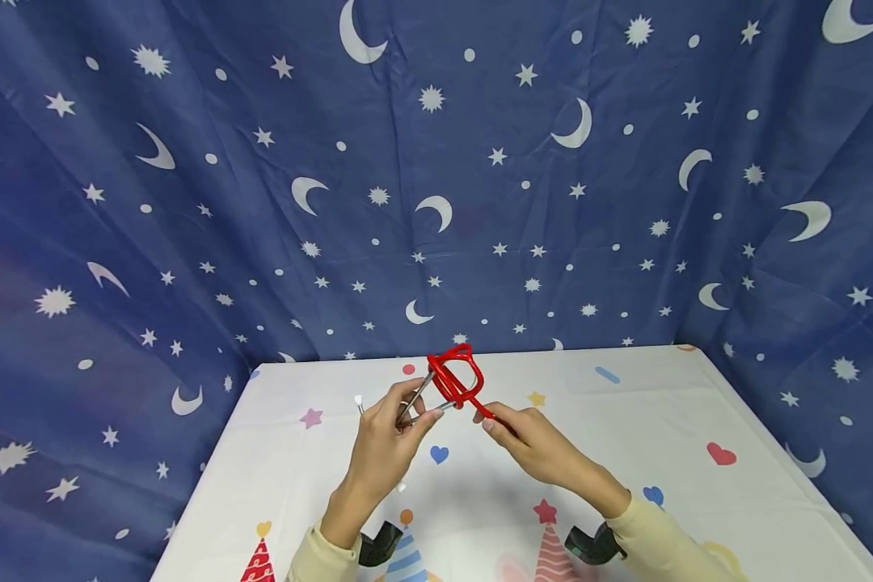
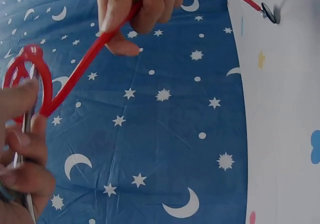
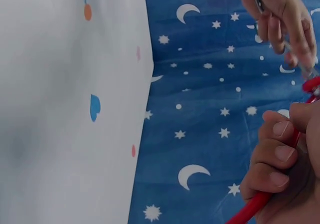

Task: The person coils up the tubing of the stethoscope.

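Note:
A stethoscope with red tubing [image 1: 446, 380] is held above the table between both hands. My left hand [image 1: 380, 446] grips its silver ear tubes [image 1: 423, 386], and the tubing is looped in coils around their far end. White ear tips [image 1: 359, 400] stick out past the left hand. My right hand [image 1: 537, 446] pinches the free length of tubing just right of the coil. In the left wrist view, the tubing runs on through the right hand's fingers and ends in a dark-rimmed chest piece [image 2: 269, 13], which hangs free beyond that hand.
Beneath the hands lies a white tablecloth [image 1: 669, 501] printed with hearts, stars and party hats. A blue curtain [image 1: 480, 202] with moons and stars surrounds the back and sides of the table. Both wrists carry dark straps [image 1: 380, 543].

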Tool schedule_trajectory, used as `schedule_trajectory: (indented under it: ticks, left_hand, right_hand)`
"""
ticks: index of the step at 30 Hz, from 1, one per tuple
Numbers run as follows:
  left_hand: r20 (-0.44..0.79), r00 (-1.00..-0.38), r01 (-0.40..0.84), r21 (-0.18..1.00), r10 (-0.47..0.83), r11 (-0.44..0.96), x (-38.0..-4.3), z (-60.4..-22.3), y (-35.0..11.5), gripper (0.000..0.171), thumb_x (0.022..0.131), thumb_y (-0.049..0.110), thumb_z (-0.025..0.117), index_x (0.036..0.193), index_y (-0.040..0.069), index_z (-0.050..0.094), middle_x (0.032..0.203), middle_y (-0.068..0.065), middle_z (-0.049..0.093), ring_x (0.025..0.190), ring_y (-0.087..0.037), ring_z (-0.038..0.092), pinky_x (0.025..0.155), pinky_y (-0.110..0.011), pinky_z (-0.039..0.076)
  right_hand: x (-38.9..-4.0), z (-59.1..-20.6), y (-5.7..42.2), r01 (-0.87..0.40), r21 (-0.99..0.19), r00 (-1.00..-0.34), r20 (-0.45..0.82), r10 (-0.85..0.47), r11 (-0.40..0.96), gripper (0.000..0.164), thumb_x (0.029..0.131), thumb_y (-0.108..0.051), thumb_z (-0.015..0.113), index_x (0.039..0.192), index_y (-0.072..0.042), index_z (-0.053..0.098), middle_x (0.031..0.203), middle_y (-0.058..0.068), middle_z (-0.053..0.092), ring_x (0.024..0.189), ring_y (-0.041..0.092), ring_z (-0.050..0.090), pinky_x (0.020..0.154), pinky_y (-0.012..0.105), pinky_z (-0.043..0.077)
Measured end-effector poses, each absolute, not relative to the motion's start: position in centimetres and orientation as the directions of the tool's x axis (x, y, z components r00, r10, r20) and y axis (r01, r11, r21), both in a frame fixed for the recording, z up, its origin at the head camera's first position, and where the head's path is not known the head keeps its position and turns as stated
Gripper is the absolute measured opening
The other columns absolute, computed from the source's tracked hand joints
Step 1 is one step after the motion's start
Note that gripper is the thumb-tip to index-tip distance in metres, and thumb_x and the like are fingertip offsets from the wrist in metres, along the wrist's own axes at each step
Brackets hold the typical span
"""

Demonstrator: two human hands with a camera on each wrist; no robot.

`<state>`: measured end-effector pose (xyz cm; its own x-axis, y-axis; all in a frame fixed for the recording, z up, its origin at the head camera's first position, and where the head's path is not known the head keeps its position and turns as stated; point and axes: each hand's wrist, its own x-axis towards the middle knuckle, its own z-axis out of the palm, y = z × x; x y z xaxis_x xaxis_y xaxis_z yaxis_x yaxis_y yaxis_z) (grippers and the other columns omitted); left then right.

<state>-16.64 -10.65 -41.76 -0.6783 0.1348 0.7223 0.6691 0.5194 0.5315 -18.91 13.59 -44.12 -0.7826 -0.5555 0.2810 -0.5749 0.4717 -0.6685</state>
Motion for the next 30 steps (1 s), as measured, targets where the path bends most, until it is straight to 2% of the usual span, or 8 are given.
schedule_trajectory:
  ticks: [8, 16, 23, 30]
  left_hand:
    - [0.701, -0.713, 0.575, 0.595, -0.013, 0.562, -16.9, -42.3, -11.0, 0.042, 0.083, 0.014, 0.079, 0.12, 0.002, 0.062, 0.079, 0.001, 0.059, 0.054, 0.001, 0.039, 0.047, -0.013, 0.034]
    - [0.7, -0.714, 0.56, 0.576, -0.006, 0.595, -17.2, -42.5, -11.3, 0.041, 0.084, 0.015, 0.078, 0.119, 0.002, 0.061, 0.08, 0.002, 0.059, 0.055, 0.0, 0.039, 0.047, -0.014, 0.034]
    - [0.675, -0.737, 0.509, 0.593, -0.039, 0.624, -17.6, -43.0, -11.8, 0.041, 0.084, 0.017, 0.078, 0.118, 0.002, 0.061, 0.08, 0.001, 0.059, 0.056, -0.001, 0.042, 0.049, -0.018, 0.04]
    - [0.695, -0.714, 0.497, 0.587, -0.083, 0.639, -18.1, -43.2, -13.0, 0.04, 0.082, 0.013, 0.08, 0.116, 0.001, 0.062, 0.077, -0.001, 0.06, 0.056, -0.002, 0.044, 0.049, -0.019, 0.041]
  right_hand:
    - [-16.9, -44.0, 13.2, -0.569, -0.647, -0.787, 0.249, -0.565, 0.508, 0.03, 0.105, -0.033, 0.045, 0.121, -0.015, 0.062, 0.063, -0.015, 0.035, 0.052, -0.004, 0.026, 0.049, 0.015, 0.028]
    - [-16.1, -43.3, 13.0, -0.595, -0.642, -0.771, 0.284, -0.57, 0.484, 0.023, 0.104, -0.025, 0.048, 0.117, -0.012, 0.062, 0.063, -0.014, 0.039, 0.052, -0.004, 0.029, 0.048, 0.016, 0.031]
    - [-14.9, -43.4, 12.7, -0.613, -0.608, -0.764, 0.294, -0.575, 0.505, 0.023, 0.104, -0.029, 0.048, 0.116, -0.013, 0.06, 0.063, -0.017, 0.037, 0.053, -0.006, 0.028, 0.048, 0.014, 0.03]
    - [-13.0, -42.6, 13.1, -0.654, -0.595, -0.733, 0.342, -0.588, 0.468, 0.018, 0.104, -0.023, 0.05, 0.118, -0.014, 0.058, 0.064, -0.018, 0.035, 0.053, -0.008, 0.026, 0.046, 0.012, 0.029]
